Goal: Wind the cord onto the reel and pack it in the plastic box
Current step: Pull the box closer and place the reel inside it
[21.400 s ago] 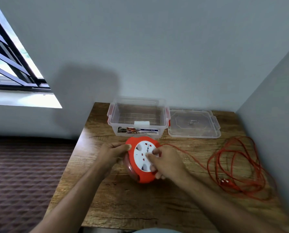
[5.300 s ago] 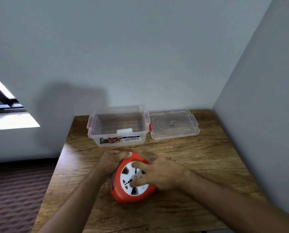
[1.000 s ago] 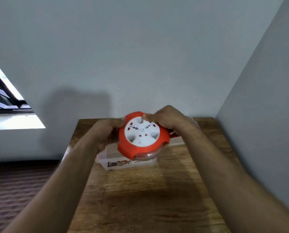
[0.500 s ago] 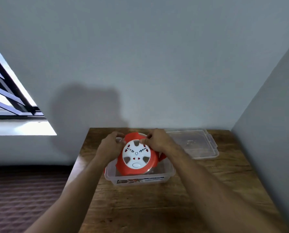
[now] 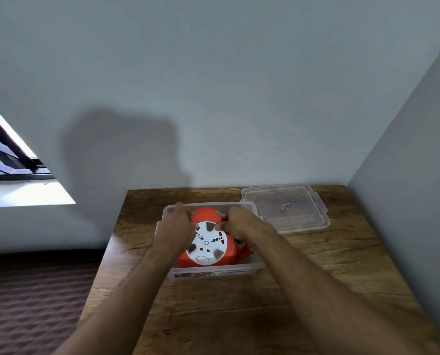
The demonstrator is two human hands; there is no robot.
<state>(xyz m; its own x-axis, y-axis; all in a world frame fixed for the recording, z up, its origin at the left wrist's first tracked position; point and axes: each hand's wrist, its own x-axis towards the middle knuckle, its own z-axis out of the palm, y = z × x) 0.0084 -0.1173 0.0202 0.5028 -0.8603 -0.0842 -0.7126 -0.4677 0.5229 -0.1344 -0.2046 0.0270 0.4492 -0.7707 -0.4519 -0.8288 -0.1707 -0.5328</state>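
The orange reel (image 5: 208, 245) with its white socket face lies inside the clear plastic box (image 5: 213, 271) at the back of the wooden table, face up and a little tilted. My left hand (image 5: 175, 226) grips the reel's left rim. My right hand (image 5: 242, 222) holds its upper right rim. No loose cord lies on the table; an orange-red plug end (image 5: 246, 252) shows beside the reel at the box's right wall.
The box's clear lid (image 5: 285, 208) lies flat to the right of the box, near the right wall. The wooden table (image 5: 239, 316) stands in a corner between two grey walls. A window is at the far left.
Both hands have lowered the reel from above the box rim down into the box. The reel now sits lower and lies flatter inside it.
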